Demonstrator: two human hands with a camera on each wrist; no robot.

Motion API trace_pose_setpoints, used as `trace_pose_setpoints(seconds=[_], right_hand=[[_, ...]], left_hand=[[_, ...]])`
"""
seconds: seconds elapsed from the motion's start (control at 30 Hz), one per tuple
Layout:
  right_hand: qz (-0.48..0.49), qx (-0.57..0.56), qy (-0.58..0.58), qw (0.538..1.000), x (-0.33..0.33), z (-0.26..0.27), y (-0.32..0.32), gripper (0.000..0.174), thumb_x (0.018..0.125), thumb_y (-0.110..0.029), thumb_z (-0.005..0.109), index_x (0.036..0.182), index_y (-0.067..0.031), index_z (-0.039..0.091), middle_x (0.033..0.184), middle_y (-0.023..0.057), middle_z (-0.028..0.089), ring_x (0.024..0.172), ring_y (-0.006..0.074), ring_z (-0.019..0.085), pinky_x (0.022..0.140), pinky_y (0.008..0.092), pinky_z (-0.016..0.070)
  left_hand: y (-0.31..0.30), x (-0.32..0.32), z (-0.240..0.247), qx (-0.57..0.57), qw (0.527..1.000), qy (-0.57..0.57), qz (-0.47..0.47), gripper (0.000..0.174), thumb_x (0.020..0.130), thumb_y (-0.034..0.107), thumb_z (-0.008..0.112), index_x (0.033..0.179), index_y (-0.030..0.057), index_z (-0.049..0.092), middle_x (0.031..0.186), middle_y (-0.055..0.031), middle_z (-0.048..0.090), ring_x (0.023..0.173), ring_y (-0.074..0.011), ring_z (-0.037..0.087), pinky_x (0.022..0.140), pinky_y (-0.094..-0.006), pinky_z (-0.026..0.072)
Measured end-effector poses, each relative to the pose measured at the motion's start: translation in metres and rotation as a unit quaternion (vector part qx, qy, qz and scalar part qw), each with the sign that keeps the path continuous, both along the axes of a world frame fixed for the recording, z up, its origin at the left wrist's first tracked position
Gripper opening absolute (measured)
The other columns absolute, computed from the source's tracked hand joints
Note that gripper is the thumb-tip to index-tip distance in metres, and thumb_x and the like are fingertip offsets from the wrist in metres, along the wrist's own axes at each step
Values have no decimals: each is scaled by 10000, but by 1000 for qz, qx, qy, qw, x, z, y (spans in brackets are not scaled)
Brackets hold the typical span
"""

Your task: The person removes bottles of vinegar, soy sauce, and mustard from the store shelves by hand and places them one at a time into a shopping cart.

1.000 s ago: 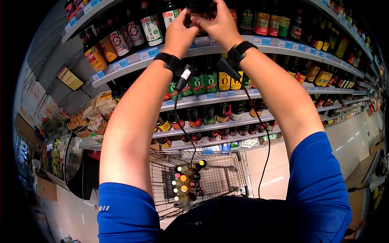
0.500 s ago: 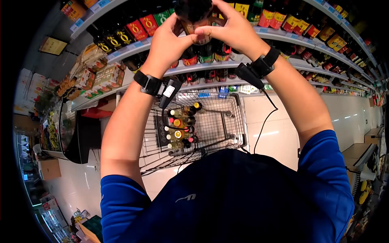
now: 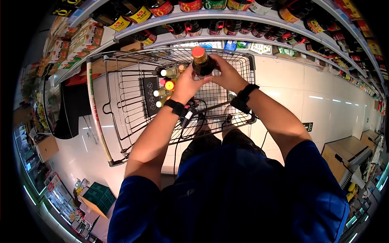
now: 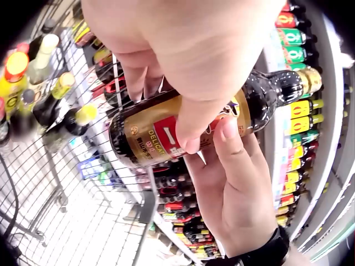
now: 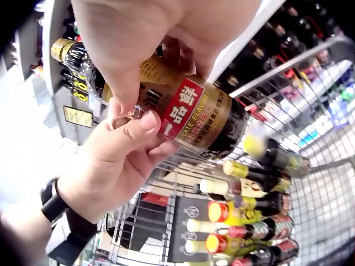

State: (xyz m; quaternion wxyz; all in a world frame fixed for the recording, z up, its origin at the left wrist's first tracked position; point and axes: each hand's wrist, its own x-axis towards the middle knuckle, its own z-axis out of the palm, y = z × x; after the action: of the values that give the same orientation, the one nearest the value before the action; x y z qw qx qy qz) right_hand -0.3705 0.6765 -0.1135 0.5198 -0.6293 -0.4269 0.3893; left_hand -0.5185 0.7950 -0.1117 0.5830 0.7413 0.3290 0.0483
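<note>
Long shelves (image 3: 243, 17) of dark bottles (image 3: 239, 27) line the aisle. The glossy pale tiled floor (image 3: 324, 113) reflects streaks of light.

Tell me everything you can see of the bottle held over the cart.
The bottle looks like dark, glossy glass holding dark liquid, with a narrow neck and an orange-red cap on. A gold label with a red patch bears white characters and the words DELICATE FLAVOR. It is roughly upright, cap toward the head camera, above the wire cart. The left hand and the right hand both grip its body, fingers and thumbs over the label. Nothing else touches it.
</note>
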Motion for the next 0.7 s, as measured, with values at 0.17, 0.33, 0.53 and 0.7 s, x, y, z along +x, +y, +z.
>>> trace_pose_setpoints(seconds=[0.17, 0.33, 0.53, 0.7], right_hand=[[3, -73, -8, 997, -22, -90, -4, 778, 737, -132, 827, 1376, -60, 388, 1317, 160, 527, 1274, 287, 488, 1073, 374, 388], [-11, -100, -43, 994, -33, -183, -2, 719, 748, -143, 807, 1349, -98, 416, 1266, 185, 559, 1178, 331, 561, 963, 403, 474], [-5, -145, -4, 989, -35, -250, 7, 682, 755, -113, 794, 1327, -133, 423, 1208, 171, 617, 1150, 331, 586, 954, 397, 472], [-20, -131, -9, 991, -39, -284, 8, 646, 759, -27, 759, 1314, -118, 440, 1174, 174, 631, 1144, 324, 591, 945, 387, 481]], left_hand=[[-14, -17, -122, -15, 996, 73, 48, 477, 749, 143, 783, 1153, 9, 566, 1004, -156, 701, 971, -304, 675, 834, -358, 513], [-24, -19, -193, -9, 986, 154, 68, 433, 755, 127, 728, 1147, 22, 576, 1015, -211, 678, 991, -386, 631, 829, -405, 511], [-24, -19, -255, 43, 980, 163, 108, 437, 782, 126, 703, 1185, 19, 570, 1011, -232, 671, 992, -401, 626, 834, -420, 505], [-27, -16, -279, 25, 979, 148, 140, 437, 800, 49, 646, 1221, 3, 537, 1038, -248, 665, 1022, -400, 622, 862, -422, 499]])
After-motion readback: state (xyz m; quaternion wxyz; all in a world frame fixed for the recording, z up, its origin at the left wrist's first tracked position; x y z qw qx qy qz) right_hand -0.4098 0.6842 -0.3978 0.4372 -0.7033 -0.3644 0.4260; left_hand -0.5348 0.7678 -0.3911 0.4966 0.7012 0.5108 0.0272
